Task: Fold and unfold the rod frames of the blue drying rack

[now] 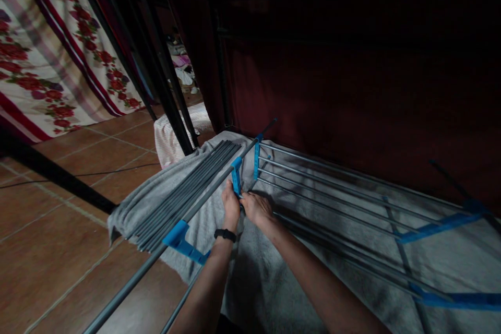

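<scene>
A half-built rack of grey metal tubes and blue plastic brackets lies on a grey blanket. My left hand (230,202), with a black band at the wrist, is closed around the lower end of a blue bracket (236,171). That bracket hangs on a long grey pole (213,188). Right beside it, my right hand (256,207) is closed on the end of a grey metal tube (313,232), close against the bracket. The fingers partly hide the joint. Another blue bracket (257,160) farther along the pole carries several tubes. A third bracket (183,242) sits on the pole's near part.
Several loose grey tubes (188,193) lie bundled on the blanket (270,282) at left. Blue end pieces (462,300) stand at right. Black metal posts (156,62) rise at left over the tiled floor (70,250). A dark red curtain (332,104) hangs behind.
</scene>
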A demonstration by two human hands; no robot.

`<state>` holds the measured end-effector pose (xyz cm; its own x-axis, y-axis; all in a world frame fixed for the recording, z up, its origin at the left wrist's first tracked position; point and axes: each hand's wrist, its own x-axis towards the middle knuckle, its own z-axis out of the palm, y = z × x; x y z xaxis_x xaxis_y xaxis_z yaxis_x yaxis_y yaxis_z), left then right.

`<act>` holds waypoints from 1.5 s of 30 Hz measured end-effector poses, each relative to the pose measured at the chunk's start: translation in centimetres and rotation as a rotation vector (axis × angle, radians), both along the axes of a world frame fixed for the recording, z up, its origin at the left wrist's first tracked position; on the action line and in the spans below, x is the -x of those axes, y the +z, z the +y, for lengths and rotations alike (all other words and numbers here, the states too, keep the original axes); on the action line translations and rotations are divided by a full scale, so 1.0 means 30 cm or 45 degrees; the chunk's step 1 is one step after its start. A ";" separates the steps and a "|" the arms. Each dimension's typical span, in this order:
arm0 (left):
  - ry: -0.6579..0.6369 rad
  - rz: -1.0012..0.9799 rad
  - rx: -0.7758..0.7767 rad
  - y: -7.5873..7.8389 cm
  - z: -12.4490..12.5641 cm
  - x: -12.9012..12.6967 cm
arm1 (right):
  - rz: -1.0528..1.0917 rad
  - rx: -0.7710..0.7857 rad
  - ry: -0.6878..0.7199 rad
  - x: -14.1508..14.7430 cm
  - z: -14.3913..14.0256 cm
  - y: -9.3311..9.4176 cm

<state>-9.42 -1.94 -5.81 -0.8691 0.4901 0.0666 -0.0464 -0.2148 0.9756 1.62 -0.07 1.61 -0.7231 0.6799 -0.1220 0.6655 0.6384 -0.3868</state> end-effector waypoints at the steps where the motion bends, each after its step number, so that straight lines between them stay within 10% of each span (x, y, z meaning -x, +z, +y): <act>1: 0.021 0.053 0.008 0.003 -0.020 -0.008 | -0.011 -0.007 0.005 0.001 0.000 -0.001; 16: -0.120 0.892 0.478 -0.116 -0.180 -0.088 | -0.079 -0.043 0.139 -0.013 0.015 -0.015; 45: -0.121 1.496 0.999 -0.027 -0.181 -0.056 | -0.163 -0.067 0.089 0.022 -0.006 0.017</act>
